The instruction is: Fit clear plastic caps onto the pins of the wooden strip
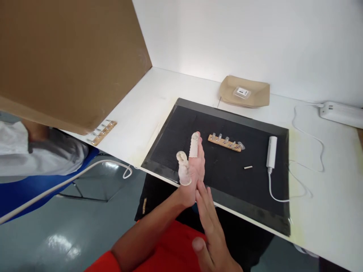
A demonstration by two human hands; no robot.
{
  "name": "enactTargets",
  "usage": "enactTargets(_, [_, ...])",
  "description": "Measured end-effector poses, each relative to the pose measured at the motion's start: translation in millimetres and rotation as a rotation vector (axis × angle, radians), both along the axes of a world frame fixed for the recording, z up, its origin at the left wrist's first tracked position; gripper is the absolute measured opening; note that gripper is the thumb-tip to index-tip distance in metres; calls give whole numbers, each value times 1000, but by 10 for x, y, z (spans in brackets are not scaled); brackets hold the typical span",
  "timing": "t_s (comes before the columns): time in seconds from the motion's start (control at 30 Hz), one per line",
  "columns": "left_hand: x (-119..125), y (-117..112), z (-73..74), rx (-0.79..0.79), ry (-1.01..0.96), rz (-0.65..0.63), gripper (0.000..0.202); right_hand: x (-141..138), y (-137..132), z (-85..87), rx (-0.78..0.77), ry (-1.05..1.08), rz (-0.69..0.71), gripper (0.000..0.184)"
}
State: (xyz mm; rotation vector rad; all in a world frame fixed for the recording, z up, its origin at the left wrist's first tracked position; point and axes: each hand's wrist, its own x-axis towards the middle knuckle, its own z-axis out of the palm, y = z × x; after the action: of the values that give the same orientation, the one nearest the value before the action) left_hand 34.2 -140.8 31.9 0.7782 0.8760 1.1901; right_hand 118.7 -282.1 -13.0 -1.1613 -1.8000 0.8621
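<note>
My left hand (197, 162) is held out over the front of the black mat (181, 128), fingers straight and together. Pale finger cots cover its thumb and index finger. My right hand (211, 226) is bare, and its outstretched fingertips rest against the heel of my left hand. Neither hand holds anything that I can see. Beyond them on the mat lies a wooden strip (221, 142) with several screws and clear plastic caps. A small metal pin (248, 167) lies nearer, right of the strip.
A white stick-shaped device (271, 153) with a cable lies on the mat's right side. Behind stands a brown paper tray (259, 96) holding a small clear box (242, 92). A power strip (343, 113) is far right. A cardboard panel (73, 56), another strip (104, 133) and a person's sleeve (13, 139) are left.
</note>
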Motion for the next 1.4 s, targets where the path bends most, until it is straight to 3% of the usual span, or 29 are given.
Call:
enactTargets(0.13, [51, 41, 58, -33, -162, -21, 97, 207, 12, 197, -89, 7, -41, 66])
enactTargets(0.23, [103, 5, 93, -49, -200, -54, 90, 285, 123, 284, -241, 167, -329, 68])
enactTargets(0.3, [153, -46, 127, -37, -237, -91, 89, 266, 284, 286, -271, 322, -485, 87])
enactTargets(0.37, [203, -86, 169, -55, -260, -128, 92, 205, 485, 256, -330, 441, -485, 105])
enactTargets(0.5, [272, -52, 225, -203, -318, -206, 105, 100, 792, 220, -522, 530, -497, 119])
enactTargets(0.6, [318, 25, 232, -299, -419, -281, 108, 139, 835, 311, -599, 512, -536, 113])
enactTargets(0.73, [437, 78, 265, -353, -435, -366, 110, 334, 761, 507, -584, 380, -588, 103])
enactTargets(0.97, [629, 113, 351, -392, -481, -442, 114, 727, 676, 595, -646, 322, -455, 106])
enactTargets(1.13, [742, 106, 456, -393, -385, -483, 117, 934, 634, 694, -659, 342, -373, 111])
enactTargets(1.27, [748, 42, 507, -369, -340, -464, 110, 1007, 576, 754, -650, 421, -277, 112])
enactTargets(1.4, [669, -57, 466, -331, -314, -457, 110, 978, 470, 693, -681, 604, -164, 113])
